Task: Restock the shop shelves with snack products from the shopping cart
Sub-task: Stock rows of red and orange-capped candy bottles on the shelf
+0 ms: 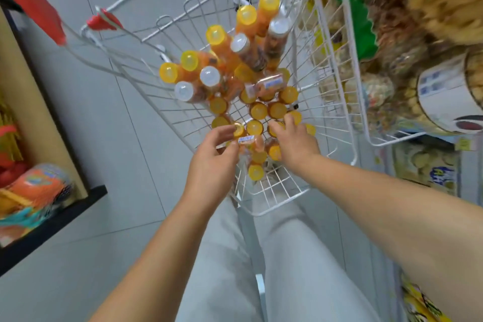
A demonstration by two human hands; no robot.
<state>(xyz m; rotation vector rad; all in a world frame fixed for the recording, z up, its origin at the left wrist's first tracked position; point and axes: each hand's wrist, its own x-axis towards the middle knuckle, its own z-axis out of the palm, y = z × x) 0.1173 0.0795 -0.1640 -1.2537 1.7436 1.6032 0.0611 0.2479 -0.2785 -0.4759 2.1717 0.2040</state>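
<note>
Low in the near end of the shopping cart point(274, 200) we find a wrapped pack of yellow-capped tubes point(254, 127), standing caps-up with a small white barcode label on its clear film. We see the left hand point(211, 162) grasping the pack's left edge, thumb and fingers curled in beside the label, while the right hand point(295, 141) grips the right side with bent fingers hooked over two caps. Just beyond lies a second wrapped pack point(269, 85) with its own label, and further up we count loose yellow-capped tubes point(217, 34) leaning together with a few white-capped tubes point(210, 76). The cart is white wire with a red handle point(104, 21) at its far left corner. To its right we make out a white wire basket point(337, 65) holding blurred snack packets. On the left, a black-edged shelf point(52, 213) carries an orange packet point(39, 185). Beneath everything we see grey floor tiles point(117, 138) and the person's pale grey trousers point(287, 256).
</note>
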